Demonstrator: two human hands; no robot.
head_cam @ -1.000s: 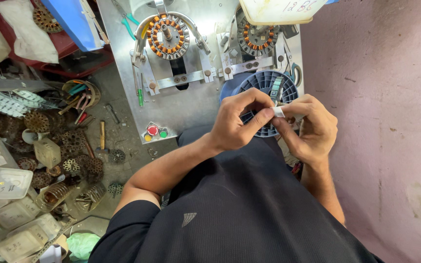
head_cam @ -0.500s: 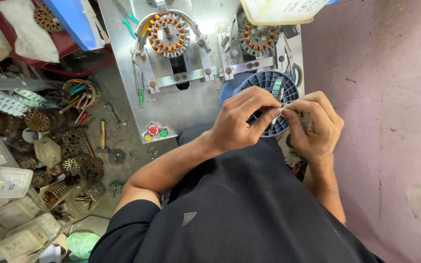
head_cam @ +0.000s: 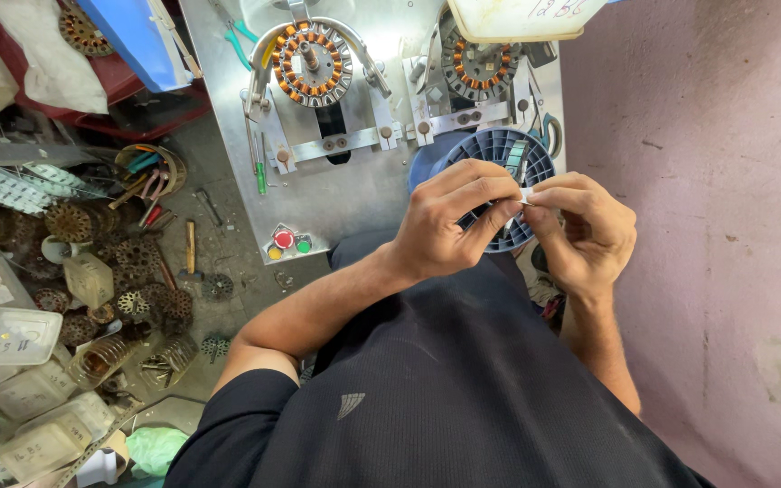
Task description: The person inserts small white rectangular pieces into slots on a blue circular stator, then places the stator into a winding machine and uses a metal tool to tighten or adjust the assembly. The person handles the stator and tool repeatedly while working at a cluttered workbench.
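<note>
I see left hand (head_cam: 449, 226) & right hand (head_cam: 580, 230) both pinched on a white strip (head_cam: 524, 194), over blue disc (head_cam: 499, 158); stator (head_cam: 311, 63) at 11 o'clock.

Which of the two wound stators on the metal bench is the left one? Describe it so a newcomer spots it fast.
Start at the grey metal bench at the top of the head view. Two round stators sit in clamped fixtures on it; take the left stator, above the red and green buttons. Its bright orange copper coils are fully exposed, while the right stator is darker and partly covered by a cream tray.
</note>
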